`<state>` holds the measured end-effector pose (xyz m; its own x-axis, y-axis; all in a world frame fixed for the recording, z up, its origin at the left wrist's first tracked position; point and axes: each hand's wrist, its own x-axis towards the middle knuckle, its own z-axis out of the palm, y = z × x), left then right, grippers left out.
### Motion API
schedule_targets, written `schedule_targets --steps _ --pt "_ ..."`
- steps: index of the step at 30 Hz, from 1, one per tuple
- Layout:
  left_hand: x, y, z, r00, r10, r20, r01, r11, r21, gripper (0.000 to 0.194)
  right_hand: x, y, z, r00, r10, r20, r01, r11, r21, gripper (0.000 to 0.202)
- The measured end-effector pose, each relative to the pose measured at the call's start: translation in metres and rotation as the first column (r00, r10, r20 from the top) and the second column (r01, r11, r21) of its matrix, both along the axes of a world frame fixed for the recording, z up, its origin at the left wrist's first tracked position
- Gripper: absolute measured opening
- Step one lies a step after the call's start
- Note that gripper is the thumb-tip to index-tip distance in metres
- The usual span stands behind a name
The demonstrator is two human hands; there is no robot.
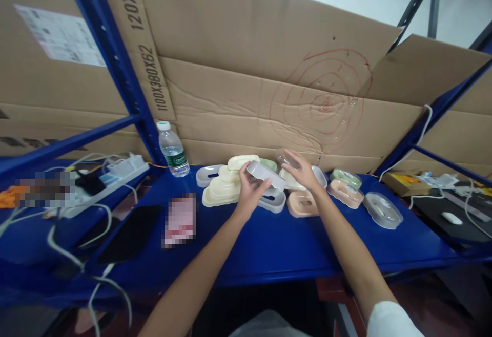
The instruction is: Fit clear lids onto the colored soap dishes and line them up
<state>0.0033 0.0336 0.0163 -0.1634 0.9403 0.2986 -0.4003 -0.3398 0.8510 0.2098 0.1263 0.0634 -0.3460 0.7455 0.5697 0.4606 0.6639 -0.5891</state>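
Grey case part in the left hand, clear lid in the right, above a blue table.
Left: water bottle, upright, near cardboard. Next, piled cream case parts. Left hand grasps the grey part, tilted, clear of the tabletop. Right hand grasps the lid by its fingers, just beside. Near the right forearm, a peach case; farther right, a green case, another peach one, then a transparent-topped case.
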Motion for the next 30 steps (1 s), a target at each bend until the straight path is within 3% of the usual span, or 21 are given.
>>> schedule_targets --steps 4,9,14,16,18,20,24,30 --pt "-0.008 0.003 0.003 0.997 0.067 0.031 -0.066 0.998 -0.017 0.096 0.002 0.040 -0.003 0.975 -0.025 0.222 0.037 0.998 -0.052 0.068" --pt "-0.009 0.006 0.002 0.996 0.093 0.014 -0.092 0.995 -0.032 0.092 -0.007 0.057 -0.009 0.968 0.005 0.250 0.008 0.999 -0.048 0.062" --pt "-0.010 0.010 -0.002 0.990 0.138 0.001 -0.138 0.989 -0.045 0.092 -0.024 0.039 0.009 0.981 0.047 0.189 -0.042 0.999 -0.031 0.053" --pt "-0.012 0.010 -0.002 0.989 0.150 0.002 -0.149 0.988 -0.050 0.089 -0.033 0.024 0.020 0.962 0.212 0.175 -0.196 0.975 -0.101 0.051" --pt "-0.014 0.011 -0.002 0.989 0.150 0.001 -0.149 0.987 -0.054 0.089 -0.043 0.007 0.028 0.897 0.415 0.153 -0.387 0.904 -0.185 0.053" --pt "-0.016 0.012 -0.002 0.989 0.145 -0.002 -0.145 0.988 -0.062 0.090 -0.052 -0.006 0.032 0.834 0.538 0.124 -0.504 0.833 -0.228 0.055" --pt "-0.020 0.015 -0.002 0.990 0.143 -0.010 -0.143 0.986 -0.087 0.093 -0.061 -0.013 0.030 0.834 0.545 0.087 -0.500 0.813 -0.297 0.053" --pt "-0.024 0.016 -0.003 0.988 0.152 -0.031 -0.155 0.982 -0.111 0.095 -0.064 -0.005 0.018 0.887 0.458 0.053 -0.424 0.855 -0.299 0.067"
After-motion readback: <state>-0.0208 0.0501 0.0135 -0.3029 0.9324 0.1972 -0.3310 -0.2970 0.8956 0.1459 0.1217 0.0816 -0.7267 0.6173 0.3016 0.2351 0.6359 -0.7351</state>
